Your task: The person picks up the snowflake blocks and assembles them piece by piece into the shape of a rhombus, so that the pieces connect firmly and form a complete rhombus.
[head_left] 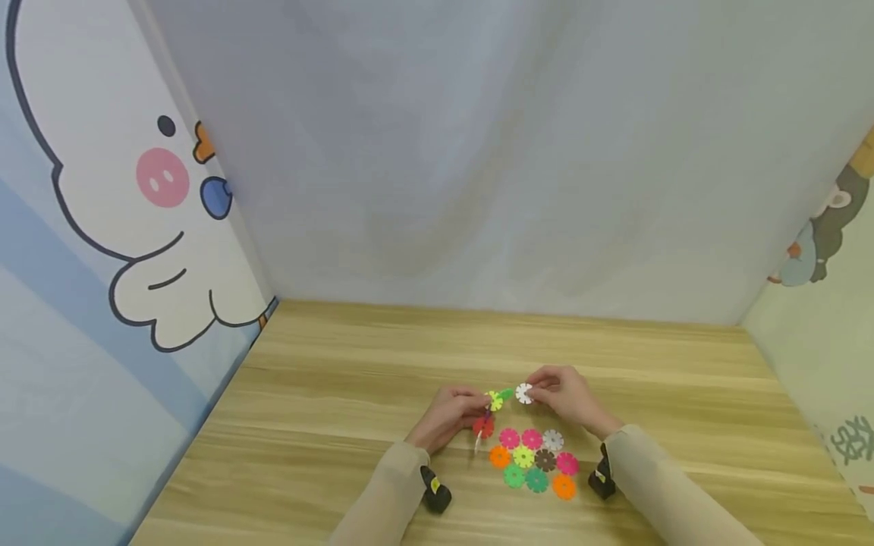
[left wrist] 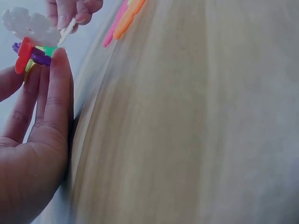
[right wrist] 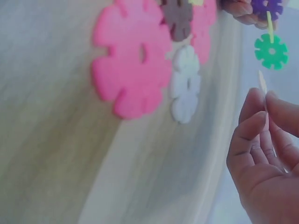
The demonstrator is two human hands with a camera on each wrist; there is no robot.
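Observation:
My left hand holds a small chain of slotted plastic snowflake discs by its fingertips. In that chain are a yellow disc, a green disc, a purple disc, a red disc and a white disc. Thumb and fingers of my right hand pinch a separate white disc, seen nearly edge-on in the right wrist view. A small gap separates this disc from the green one at the chain's end. Both hands are just beyond the loose discs.
Several loose discs lie flat on the wooden table, among them a pink disc, a brown disc, an orange disc and a greyish-white disc. A pale curtain hangs behind the table.

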